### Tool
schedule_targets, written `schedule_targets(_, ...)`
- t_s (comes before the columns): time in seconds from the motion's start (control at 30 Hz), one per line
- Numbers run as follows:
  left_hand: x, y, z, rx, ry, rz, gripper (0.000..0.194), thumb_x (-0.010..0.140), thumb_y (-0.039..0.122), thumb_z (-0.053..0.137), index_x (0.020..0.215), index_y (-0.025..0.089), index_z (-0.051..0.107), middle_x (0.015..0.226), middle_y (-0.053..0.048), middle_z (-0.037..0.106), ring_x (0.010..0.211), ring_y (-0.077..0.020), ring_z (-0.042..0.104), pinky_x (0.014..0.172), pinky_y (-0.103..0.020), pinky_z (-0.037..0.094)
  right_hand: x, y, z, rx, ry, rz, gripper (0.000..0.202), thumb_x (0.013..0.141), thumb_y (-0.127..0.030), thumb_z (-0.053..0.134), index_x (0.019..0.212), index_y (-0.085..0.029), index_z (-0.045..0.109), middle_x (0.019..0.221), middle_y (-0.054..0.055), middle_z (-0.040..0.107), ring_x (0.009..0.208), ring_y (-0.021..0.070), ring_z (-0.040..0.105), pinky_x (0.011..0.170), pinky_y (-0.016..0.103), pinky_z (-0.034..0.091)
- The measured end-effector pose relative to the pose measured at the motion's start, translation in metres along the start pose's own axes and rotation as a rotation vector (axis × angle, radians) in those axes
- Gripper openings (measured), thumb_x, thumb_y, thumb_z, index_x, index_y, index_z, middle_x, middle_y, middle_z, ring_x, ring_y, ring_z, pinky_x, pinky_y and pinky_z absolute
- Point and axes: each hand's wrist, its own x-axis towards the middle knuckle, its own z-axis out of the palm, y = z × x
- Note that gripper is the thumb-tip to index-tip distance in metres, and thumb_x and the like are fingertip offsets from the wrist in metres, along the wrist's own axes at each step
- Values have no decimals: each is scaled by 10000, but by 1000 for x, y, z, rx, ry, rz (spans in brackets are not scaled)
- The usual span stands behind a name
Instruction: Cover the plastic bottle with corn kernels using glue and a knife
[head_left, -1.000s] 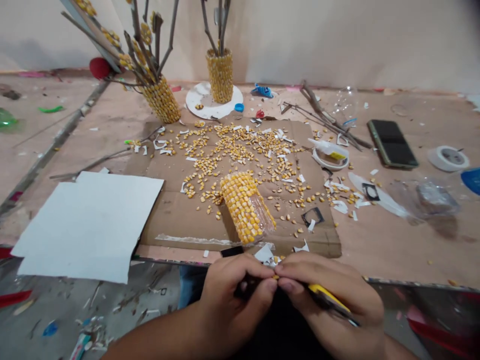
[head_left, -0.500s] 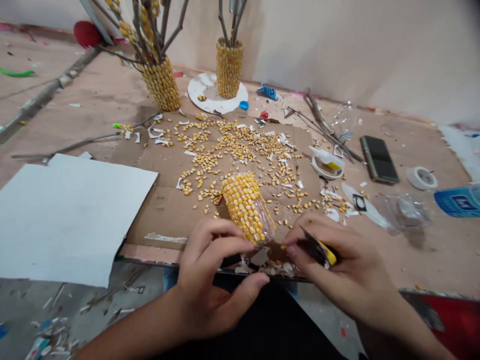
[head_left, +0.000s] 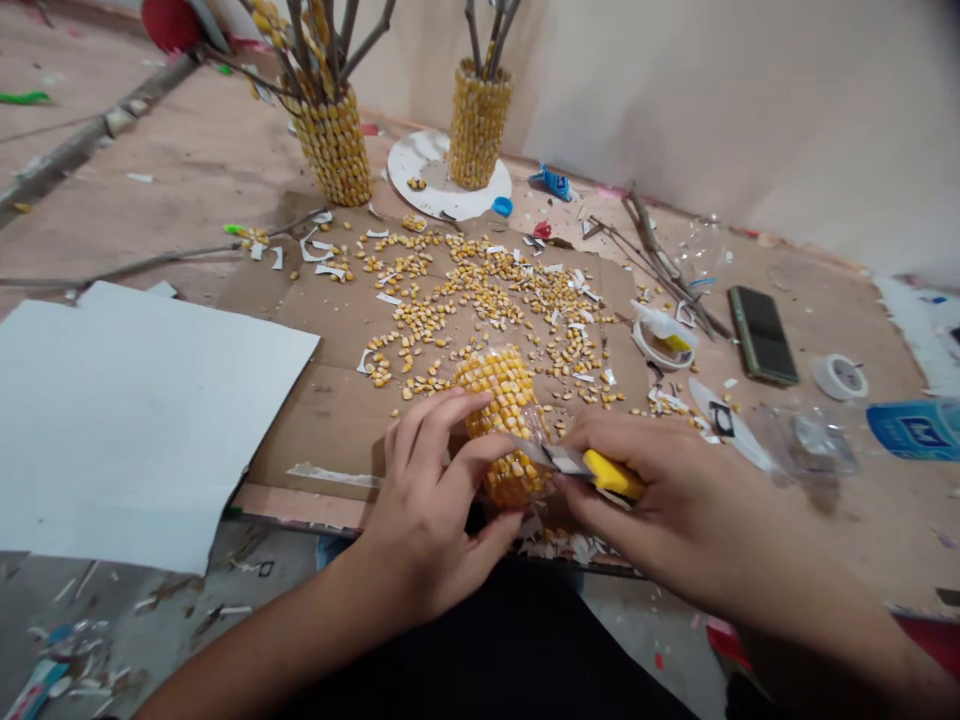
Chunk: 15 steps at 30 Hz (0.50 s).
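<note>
Left fingers (head_left: 471, 458) against bumpy, kernel-studded cylinder (head_left: 501, 392).

The single view, head-worn, looks from above and from the near side of the corn-covered cylinder (head_left: 511, 392), facing forward and down, near enough to show the cylinder's kernels singly, yet wide enough for the wall (head_left: 712, 120) beyond it and the floor (head_left: 180, 610) before it.

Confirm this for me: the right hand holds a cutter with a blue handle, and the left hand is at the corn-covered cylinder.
The handle colour is wrong: the head view shows the right hand holding a yellow-handled cutter. The left hand is at the corn-covered cylinder.
</note>
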Motion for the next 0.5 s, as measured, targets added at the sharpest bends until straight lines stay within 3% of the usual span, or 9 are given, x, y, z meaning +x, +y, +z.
schedule_targets(0.17, 0, 0, -1, -8, 5, 7, 452, 868, 198, 766, 1263, 232, 548, 1478, -185, 544, 1432, -393, 475, 1175, -608, 414, 4, 0, 0, -4, 9, -56, 147, 891, -99, 639, 802, -215, 629, 731, -19, 640, 644, 129, 604, 593, 241, 428)
schedule_targets(0.33, -2, 0, -1, 1, 0, 5, 457, 883, 261, 798, 1279, 226, 575, 1474, -192, 556, 1429, -404, 480, 1167, -609, 414, 7, 6, 4, 6, 45, -31, 194, 943, -170, 651, 774, -230, 578, 706, -22, 625, 625, 140, 583, 571, 257, 416)
schedule_targets(0.5, -1, 0, -2, 8, -11, -19, 418, 885, 303, 813, 1247, 221, 619, 1472, -189, 565, 1436, -408, 488, 1178, -598, 415, 9, 13, 7, 115, 68, 30, 104, 949, -215, 674, 898, -245, 589, 769, -31, 648, 654, 144, 600, 593, 268, 448)
